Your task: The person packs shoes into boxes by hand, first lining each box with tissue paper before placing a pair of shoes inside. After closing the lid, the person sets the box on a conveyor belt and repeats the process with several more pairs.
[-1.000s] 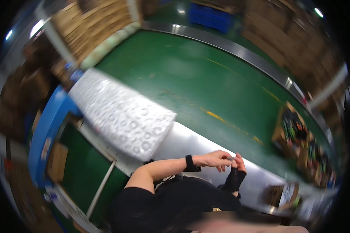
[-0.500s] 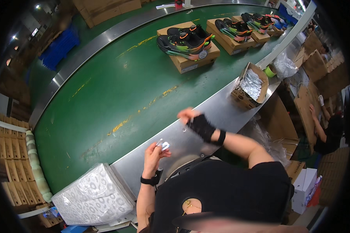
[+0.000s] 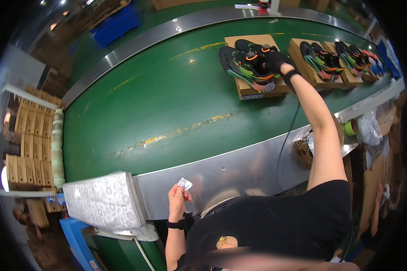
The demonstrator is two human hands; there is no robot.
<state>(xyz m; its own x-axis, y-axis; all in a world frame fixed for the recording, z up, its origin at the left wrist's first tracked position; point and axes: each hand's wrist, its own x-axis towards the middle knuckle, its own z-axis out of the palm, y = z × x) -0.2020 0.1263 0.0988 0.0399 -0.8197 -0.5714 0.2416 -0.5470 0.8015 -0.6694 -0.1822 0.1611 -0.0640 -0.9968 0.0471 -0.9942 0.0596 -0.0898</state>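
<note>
My left hand [image 3: 178, 201] is raised above the metal ledge, its fingertips pinching small silvery-white packets [image 3: 184, 183]. Far to the right, my right hand [image 3: 278, 62], in a black fingerless glove, reaches over the green belt to the heel end of a pair of black sneakers [image 3: 242, 70] with green and orange trim. The pair lies on a brown cardboard shoe box [image 3: 253, 94]. The glove hides the right fingers, so their grip cannot be made out. A round tag hangs at the near shoe's heel.
More sneakers on boxes [image 3: 323, 63] stand farther right on the green belt [image 3: 158, 108]. My right forearm partly covers an open carton of packets [image 3: 304, 151]. A plastic-wrapped white stack [image 3: 104, 198] sits at the ledge's left end. Stacked brown shoe boxes [image 3: 29, 169] stand far left.
My right hand has swung from the ledge out to the sneakers on the nearest box. The left hand still holds the packets. The whole view has turned and shifted.
</note>
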